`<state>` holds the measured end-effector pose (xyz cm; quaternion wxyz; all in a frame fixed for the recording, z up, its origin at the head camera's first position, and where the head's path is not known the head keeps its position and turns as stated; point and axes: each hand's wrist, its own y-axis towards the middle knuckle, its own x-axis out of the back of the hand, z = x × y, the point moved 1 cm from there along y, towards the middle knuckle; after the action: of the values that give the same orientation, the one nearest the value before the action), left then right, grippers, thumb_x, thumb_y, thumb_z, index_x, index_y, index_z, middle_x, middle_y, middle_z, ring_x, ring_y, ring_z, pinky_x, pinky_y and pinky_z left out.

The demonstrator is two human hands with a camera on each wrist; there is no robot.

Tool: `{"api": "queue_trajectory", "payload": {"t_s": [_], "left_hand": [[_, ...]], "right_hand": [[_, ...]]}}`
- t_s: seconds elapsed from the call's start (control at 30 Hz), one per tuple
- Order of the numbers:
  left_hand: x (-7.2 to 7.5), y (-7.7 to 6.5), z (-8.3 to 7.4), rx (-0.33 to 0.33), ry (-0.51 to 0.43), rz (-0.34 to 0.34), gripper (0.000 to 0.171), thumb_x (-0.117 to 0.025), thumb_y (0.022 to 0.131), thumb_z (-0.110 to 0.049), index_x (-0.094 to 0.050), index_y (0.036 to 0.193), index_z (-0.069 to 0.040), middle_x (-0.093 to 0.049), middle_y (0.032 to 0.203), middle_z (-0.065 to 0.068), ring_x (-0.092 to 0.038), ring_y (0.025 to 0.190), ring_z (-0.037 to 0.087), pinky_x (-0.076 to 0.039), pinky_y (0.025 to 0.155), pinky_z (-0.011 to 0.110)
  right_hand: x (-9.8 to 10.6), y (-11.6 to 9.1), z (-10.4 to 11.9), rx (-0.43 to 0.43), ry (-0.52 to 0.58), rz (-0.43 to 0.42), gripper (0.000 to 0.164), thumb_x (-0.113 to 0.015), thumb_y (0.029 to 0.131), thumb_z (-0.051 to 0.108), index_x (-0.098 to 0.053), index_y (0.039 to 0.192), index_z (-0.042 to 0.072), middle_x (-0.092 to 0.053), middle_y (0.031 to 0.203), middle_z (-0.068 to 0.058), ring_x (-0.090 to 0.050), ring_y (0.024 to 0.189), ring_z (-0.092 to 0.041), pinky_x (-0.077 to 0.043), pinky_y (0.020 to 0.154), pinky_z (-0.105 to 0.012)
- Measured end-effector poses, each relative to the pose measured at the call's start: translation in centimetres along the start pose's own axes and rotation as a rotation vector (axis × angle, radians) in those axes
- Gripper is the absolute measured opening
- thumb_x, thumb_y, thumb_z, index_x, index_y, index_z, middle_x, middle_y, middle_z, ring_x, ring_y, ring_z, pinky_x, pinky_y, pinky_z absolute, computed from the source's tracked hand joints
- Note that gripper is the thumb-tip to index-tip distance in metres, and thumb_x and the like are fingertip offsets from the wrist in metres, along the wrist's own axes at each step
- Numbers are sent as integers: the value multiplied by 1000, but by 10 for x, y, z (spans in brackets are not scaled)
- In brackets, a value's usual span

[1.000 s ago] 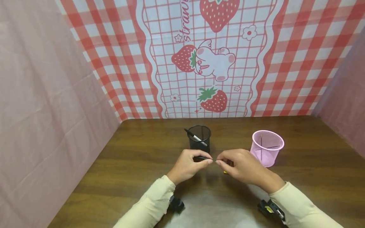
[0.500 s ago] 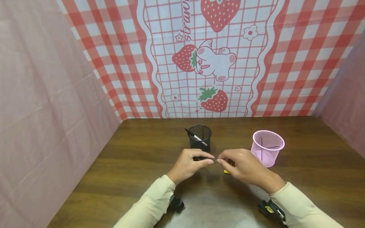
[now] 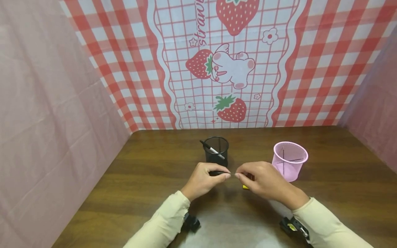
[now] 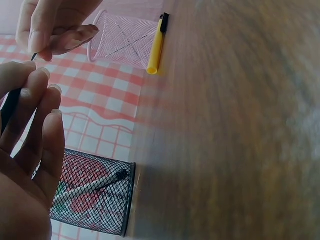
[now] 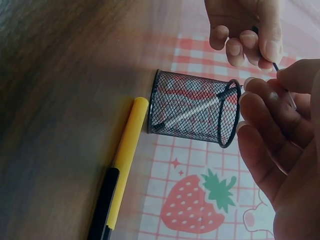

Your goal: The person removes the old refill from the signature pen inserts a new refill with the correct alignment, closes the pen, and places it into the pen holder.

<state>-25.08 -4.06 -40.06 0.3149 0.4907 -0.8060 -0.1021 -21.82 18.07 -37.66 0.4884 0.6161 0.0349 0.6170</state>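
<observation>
My left hand [image 3: 206, 181] pinches a slim black pen-like stick [image 4: 11, 107] between thumb and fingers. Its thin end [image 5: 275, 66] reaches across to my right hand [image 3: 260, 181], whose thumb and fingertips pinch it. Inside the right fingers a pale, clear piece [image 5: 292, 101] shows in the right wrist view; fingers cover the rest. Only a small gap separates the two sets of fingertips. Beneath the right hand, a yellow marker [image 5: 129, 142] with a black cap lies on the table; in the head view the hand hides most of it.
Just beyond the left hand stands a black mesh pen cup [image 3: 217, 159] with a white and black marker [image 3: 214, 150] leaning inside. A pink mesh cup [image 3: 288, 168] is behind the right hand. The wooden table [image 3: 149, 165] ends at a strawberry-print cloth [image 3: 231, 106].
</observation>
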Motion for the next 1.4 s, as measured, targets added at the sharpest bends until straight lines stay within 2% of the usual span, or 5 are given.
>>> {"api": "queue_trajectory", "payload": {"t_s": [0.17,0.27,0.9,1.13,1.4], "left_hand": [[3,0,-20,1,-14,-3,11,-76,89,-5,-77,96,2,-74,87,6,-62,77,2,-53,69,23],[5,-1,-30,1,-25,-9,9,-75,88,-3,-77,95,2,-74,86,7,-62,76,2,-53,69,24],[6,-1,-33,42,-13,-26,10,-76,88,-3,-76,95,4,-74,85,7,-60,75,0,-50,69,19],[2,1,3,43,-3,-22,9,-79,88,-15,-79,96,-9,-74,87,-6,-64,79,5,-52,71,22],[4,1,4,37,-3,-24,13,-78,89,-20,-79,96,-9,-73,84,-10,-65,76,6,-54,70,23]], "right_hand": [[2,1,0,2,9,-3,13,-76,86,11,-70,87,22,-56,72,23,-50,62,7,-43,56,-15],[2,1,0,0,13,-3,13,-76,86,10,-70,87,22,-55,72,24,-49,62,7,-43,56,-14],[6,0,-4,-15,18,-1,12,-75,85,8,-71,87,20,-55,72,23,-48,61,6,-41,55,-13],[8,0,-4,-17,19,-5,13,-75,85,7,-71,87,19,-56,73,22,-48,62,6,-41,55,-13],[10,-1,-6,-14,19,-6,15,-75,84,6,-70,87,19,-57,73,22,-49,62,6,-42,56,-13]]}}
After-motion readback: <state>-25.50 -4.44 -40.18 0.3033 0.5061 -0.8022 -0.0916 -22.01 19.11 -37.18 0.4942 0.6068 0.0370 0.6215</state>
